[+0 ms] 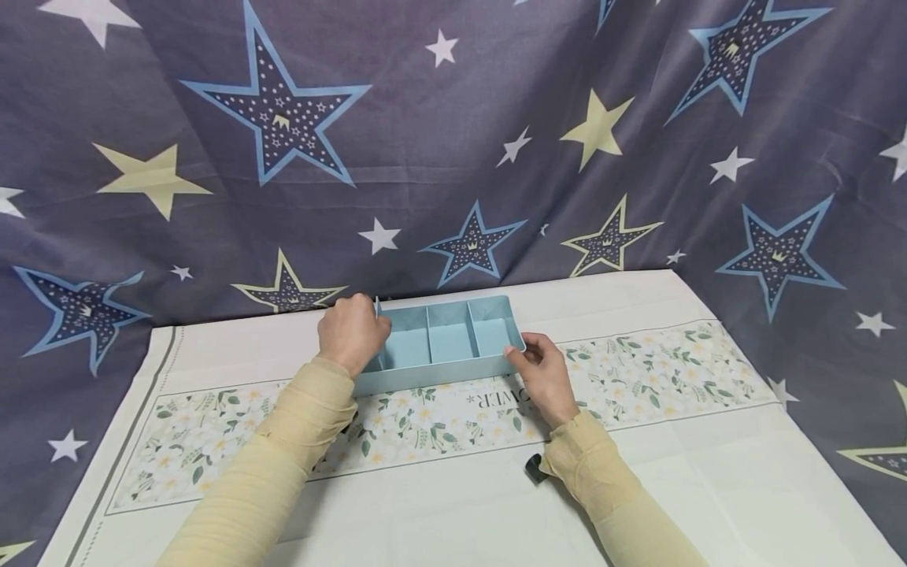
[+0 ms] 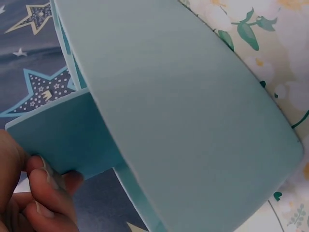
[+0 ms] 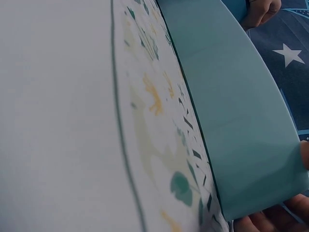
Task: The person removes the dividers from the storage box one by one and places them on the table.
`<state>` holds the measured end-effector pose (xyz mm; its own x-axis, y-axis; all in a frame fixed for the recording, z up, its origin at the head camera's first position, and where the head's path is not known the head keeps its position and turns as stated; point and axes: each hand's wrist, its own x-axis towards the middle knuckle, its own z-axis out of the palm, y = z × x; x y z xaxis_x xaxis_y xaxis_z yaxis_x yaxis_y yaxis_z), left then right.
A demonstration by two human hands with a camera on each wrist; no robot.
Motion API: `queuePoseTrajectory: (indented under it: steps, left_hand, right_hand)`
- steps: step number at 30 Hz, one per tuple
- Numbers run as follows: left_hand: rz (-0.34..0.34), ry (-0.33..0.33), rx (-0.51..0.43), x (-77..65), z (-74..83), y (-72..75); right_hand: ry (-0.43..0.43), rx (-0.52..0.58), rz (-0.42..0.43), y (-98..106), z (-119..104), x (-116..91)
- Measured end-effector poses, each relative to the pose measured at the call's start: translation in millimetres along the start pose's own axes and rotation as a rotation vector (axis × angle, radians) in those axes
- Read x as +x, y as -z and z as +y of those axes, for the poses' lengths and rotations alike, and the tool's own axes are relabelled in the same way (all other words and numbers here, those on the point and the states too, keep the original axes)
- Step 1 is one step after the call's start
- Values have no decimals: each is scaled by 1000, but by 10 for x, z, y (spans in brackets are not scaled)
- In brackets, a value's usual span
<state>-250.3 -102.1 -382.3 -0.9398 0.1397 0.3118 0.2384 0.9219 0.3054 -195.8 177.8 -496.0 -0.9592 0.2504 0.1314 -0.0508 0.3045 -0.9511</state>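
A light-blue storage box (image 1: 428,375) with several compartments lies lengthwise across the table. Over its left part, my left hand (image 1: 352,335) pinches a flat blue divider (image 2: 67,133). In the left wrist view the divider sticks up above the box's long wall (image 2: 183,106), its lower part hidden behind that wall. At the other end, my right hand (image 1: 546,378) grips the box's right corner, thumb on the rim. The right wrist view has the fingers (image 3: 270,221) around that end of the box. The left compartments are partly covered by my left hand in the head view.
A white tablecloth (image 1: 439,512) with a floral band (image 1: 659,370) and printed lettering covers the table. Directly behind the table's far edge hangs a dark curtain (image 1: 453,142) with stars. A small black object (image 1: 535,469) shows at my right wrist.
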Motion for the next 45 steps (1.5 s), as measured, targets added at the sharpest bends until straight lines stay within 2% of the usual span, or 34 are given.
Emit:
queuePoseTrajectory:
  steps: [2,6,10,14,15,19,21,22,26,30,35,42,45]
  left_hand:
    - [3,-5,1,3,2,16]
    - [12,-12,2,9,5,40]
    - [14,-7,9,16,14,68]
    - [23,-9,15,16,29,98]
    - [29,-11,14,16,33,105]
    - [62,-26,13,15,50,134]
    - [71,-30,11,11,61,149]
    - [73,-32,10,7,67,158]
    - [93,-47,-2,-2,100,199]
    - [114,-68,-6,-5,147,244]
    - [108,-71,-5,-37,218,294]
    - [120,-77,-19,-110,357,348]
    - [124,-94,-28,-154,411,353]
  right_hand:
    - [5,-11,8,-6,50,23]
    - [20,-36,34,-45,288,124]
    - [18,-24,43,-54,324,139]
    - [20,-28,35,-47,280,119]
    - [26,-3,18,-25,195,78]
    - [25,23,-9,-4,108,37]
    - [17,24,-12,3,70,17]
    - [9,-2,-1,-12,122,42]
    - [-3,3,-3,-2,28,3]
    - [7,38,-21,15,-61,-30]
    - [-6,0,-18,17,-84,-43]
    - [-42,32,-25,47,-213,-70]
    - [-44,11,-24,43,-184,-58]
